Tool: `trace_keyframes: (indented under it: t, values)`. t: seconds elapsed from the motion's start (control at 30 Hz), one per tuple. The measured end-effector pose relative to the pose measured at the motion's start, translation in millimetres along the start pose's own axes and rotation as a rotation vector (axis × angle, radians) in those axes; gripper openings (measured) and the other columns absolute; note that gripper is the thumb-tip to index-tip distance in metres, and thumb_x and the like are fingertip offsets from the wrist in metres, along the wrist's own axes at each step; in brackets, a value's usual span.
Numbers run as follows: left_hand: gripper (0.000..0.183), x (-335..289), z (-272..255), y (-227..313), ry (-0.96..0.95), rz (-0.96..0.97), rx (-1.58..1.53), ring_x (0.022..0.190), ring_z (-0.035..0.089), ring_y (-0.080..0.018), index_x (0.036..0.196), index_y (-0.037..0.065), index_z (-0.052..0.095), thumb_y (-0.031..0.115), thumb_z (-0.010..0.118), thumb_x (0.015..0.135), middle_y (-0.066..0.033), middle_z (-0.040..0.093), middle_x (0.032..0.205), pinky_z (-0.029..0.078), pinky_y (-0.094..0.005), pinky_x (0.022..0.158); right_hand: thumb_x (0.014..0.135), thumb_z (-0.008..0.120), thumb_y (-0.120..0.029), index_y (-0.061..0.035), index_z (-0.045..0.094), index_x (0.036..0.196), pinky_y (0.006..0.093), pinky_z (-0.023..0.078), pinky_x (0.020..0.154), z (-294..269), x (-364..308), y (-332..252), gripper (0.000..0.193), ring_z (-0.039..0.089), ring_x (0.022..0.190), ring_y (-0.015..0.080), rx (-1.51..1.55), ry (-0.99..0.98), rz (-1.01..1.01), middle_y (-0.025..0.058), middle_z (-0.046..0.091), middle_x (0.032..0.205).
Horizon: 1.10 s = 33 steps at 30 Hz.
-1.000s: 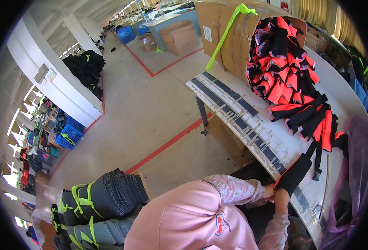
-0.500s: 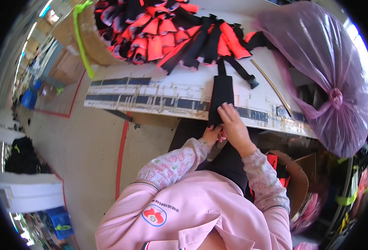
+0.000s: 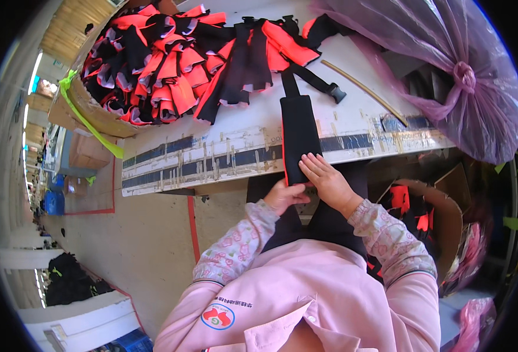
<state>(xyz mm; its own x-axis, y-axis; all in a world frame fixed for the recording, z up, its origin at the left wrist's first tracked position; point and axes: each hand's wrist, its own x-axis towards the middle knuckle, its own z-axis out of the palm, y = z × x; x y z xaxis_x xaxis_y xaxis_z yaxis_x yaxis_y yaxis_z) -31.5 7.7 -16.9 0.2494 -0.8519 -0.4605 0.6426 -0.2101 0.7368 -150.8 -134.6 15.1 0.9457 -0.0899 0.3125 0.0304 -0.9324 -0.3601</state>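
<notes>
A black padded strap [image 3: 301, 129] with a thin orange edge lies over the front of the white table. Narrow black webbing runs from its far end to a black plastic buckle [image 3: 336, 92]. My left hand [image 3: 285, 196] is closed at the strap's near end, fingers curled with the thumb pointing right; part of its grip is hidden. My right hand [image 3: 328, 183] lies nearly flat on the strap's near right edge, its fingers stretched out and pointing up and left.
A pile of orange and black straps [image 3: 171, 70] spills from a cardboard box [image 3: 109, 120] at the far left. A thin tan stick [image 3: 364, 88] lies right of the buckle. A knotted purple plastic bag [image 3: 441, 64] occupies the right; below is an open carton [image 3: 447, 217] holding orange and black pieces.
The head view has shifted, so the table and pile appear further left. My left hand has moved slightly out to the strap's left side, and the strap's orange edge now shows.
</notes>
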Motion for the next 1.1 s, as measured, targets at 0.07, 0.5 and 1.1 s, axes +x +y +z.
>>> trace_keyframes:
  t: [0.07, 0.5, 1.1]
  values:
    - [0.032, -3, -15, 15, -0.120, -0.095, -0.248, 0.079, 0.062, -0.0228, 0.109, 0.009, 0.053, 0.033, 0.052, 0.088, -0.0121, 0.060, 0.097, 0.052, -0.0372, 0.074, 0.073, 0.052, -0.007, 0.0032, 0.041, 0.126, 0.0377, 0.024, 0.107, 2, 0, -1, 0.055, 0.033, 0.126, 0.0284, -0.027, -0.023, 0.003, 0.0175, 0.039, 0.133]
    - [0.029, 15, -2, 6, 0.127, -0.148, 0.022, 0.061, 0.062, -0.0212, 0.106, 0.006, 0.053, 0.029, 0.056, 0.086, -0.0081, 0.061, 0.084, 0.054, -0.0358, 0.063, 0.085, 0.050, -0.024, 0.0041, 0.040, 0.126, 0.0380, 0.022, 0.107, -4, 16, -4, 0.051, 0.031, 0.128, 0.0301, 0.331, -0.070, 0.177, 0.0185, 0.035, 0.135]
    - [0.023, 28, -21, -17, 0.035, -0.186, 0.146, 0.060, 0.059, -0.0192, 0.096, -0.004, 0.057, 0.017, 0.052, 0.088, -0.0148, 0.060, 0.070, 0.052, -0.0380, 0.069, 0.086, 0.043, -0.049, -0.0018, 0.028, 0.134, 0.0457, 0.016, 0.107, 54, 167, 86, 0.070, 0.023, 0.131, 0.0291, 0.244, -0.027, 0.232, 0.0166, 0.029, 0.139]
